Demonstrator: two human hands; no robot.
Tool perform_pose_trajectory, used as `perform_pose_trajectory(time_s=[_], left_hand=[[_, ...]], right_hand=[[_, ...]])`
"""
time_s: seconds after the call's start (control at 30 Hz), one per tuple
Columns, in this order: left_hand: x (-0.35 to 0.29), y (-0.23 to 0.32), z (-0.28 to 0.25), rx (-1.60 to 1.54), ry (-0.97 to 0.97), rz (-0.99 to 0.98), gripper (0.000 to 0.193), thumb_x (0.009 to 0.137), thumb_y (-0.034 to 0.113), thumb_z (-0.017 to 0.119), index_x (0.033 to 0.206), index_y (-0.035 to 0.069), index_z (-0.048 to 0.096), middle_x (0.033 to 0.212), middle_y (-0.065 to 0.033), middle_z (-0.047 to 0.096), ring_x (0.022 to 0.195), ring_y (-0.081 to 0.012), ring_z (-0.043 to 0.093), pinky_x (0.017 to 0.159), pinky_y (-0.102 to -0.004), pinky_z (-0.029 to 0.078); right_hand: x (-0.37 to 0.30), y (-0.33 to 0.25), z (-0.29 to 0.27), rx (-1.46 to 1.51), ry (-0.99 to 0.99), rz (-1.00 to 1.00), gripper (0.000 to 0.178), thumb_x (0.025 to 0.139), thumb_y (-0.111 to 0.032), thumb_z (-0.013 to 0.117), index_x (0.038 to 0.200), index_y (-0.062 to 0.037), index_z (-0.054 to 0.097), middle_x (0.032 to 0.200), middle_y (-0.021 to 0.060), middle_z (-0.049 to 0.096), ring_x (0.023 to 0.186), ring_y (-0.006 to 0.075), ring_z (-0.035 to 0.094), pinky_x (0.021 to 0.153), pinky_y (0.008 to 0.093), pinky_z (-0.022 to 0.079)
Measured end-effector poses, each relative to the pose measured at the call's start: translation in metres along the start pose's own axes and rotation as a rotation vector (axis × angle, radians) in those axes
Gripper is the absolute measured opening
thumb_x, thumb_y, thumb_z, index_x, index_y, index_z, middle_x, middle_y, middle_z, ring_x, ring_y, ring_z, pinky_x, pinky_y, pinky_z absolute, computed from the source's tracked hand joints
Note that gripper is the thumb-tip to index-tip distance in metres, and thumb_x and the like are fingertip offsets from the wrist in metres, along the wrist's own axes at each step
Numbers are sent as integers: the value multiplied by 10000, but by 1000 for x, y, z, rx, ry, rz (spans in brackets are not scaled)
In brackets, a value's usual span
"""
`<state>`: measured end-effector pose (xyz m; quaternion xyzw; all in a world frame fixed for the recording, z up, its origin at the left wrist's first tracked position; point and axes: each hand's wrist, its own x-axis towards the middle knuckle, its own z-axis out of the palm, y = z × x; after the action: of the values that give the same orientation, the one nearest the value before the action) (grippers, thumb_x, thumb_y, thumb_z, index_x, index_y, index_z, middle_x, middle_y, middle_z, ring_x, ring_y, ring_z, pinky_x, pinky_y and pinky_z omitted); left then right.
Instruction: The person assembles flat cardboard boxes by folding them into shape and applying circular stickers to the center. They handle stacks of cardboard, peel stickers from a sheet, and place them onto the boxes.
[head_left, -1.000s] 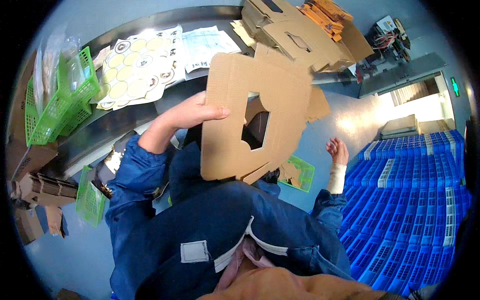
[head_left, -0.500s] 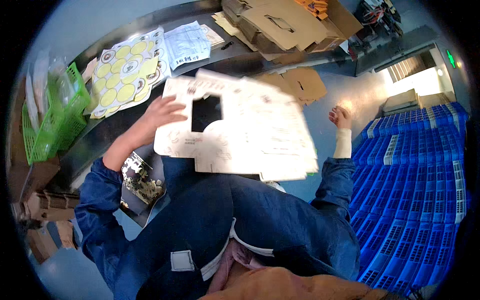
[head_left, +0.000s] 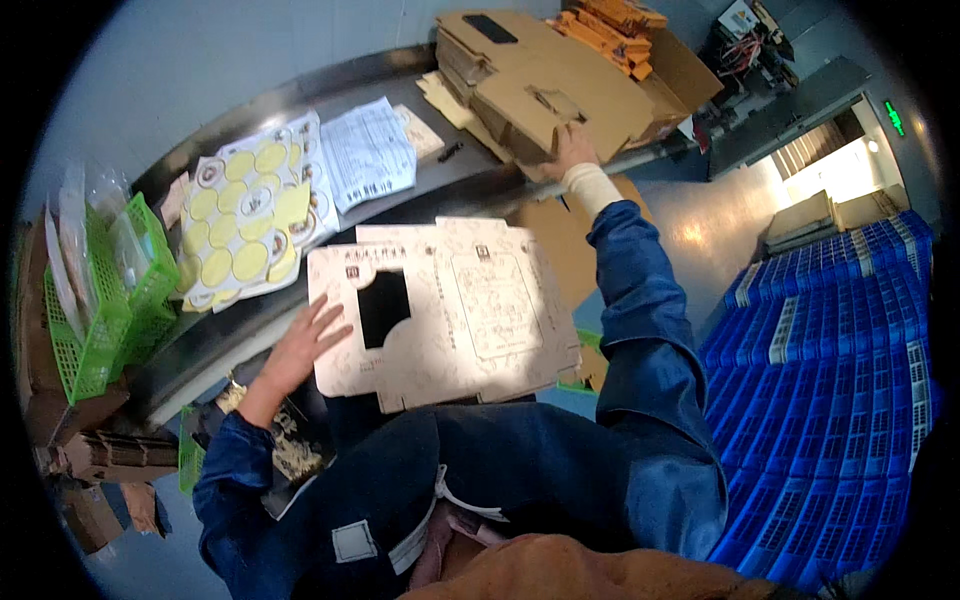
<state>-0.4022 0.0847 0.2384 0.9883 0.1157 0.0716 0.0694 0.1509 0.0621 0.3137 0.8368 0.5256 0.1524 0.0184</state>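
A white printed cardboard box blank, flat and with a dark cut-out window near its left side, lies across my lap. My left hand rests on its left edge, fingers spread. Out at the bench's front, my right hand has its fingers over the near edge of the top brown flat box blank; the underside of that grip is hidden. This brown blank has a slot-shaped handle cut-out and lies on a stack of similar ones.
Sheets of round yellow stickers and a paper form lie on the dark bench. A green basket holding plastic bags stands at left. Orange folded packages sit behind the brown stack. Blue plastic crates fill the right side.
My right hand has reached forward and left from the open space at right onto the brown stack. The white blank has come to lie lower, with my left hand still at its left side.
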Motion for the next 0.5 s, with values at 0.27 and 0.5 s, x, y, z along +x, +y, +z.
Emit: perform_pose_trajectory(time_s=[0.27, 0.5], left_hand=[[-4, -4, -2, -227, -1, -135, 581, 647, -132, 422, 1157, 108, 566, 1361, -116, 428, 1329, -332, 296, 1082, -417, 297], [15, 11, 34, -456, 420, -489, 274, 800, 71, 538, 1059, -14, 567, 1257, -214, 486, 1269, -362, 360, 1064, -419, 272]], right_hand=[[55, 20, 19, -330, 223, -134, 304, 856, -101, 443, 1138, -26, 525, 1103, 195, 573, 990, 331, 563, 874, 439, 443], [-52, 162, -162, 256, 347, 158, 331, 863, -163, 515, 1189, -115, 548, 1126, 141, 592, 1048, 303, 562, 861, 416, 454]])
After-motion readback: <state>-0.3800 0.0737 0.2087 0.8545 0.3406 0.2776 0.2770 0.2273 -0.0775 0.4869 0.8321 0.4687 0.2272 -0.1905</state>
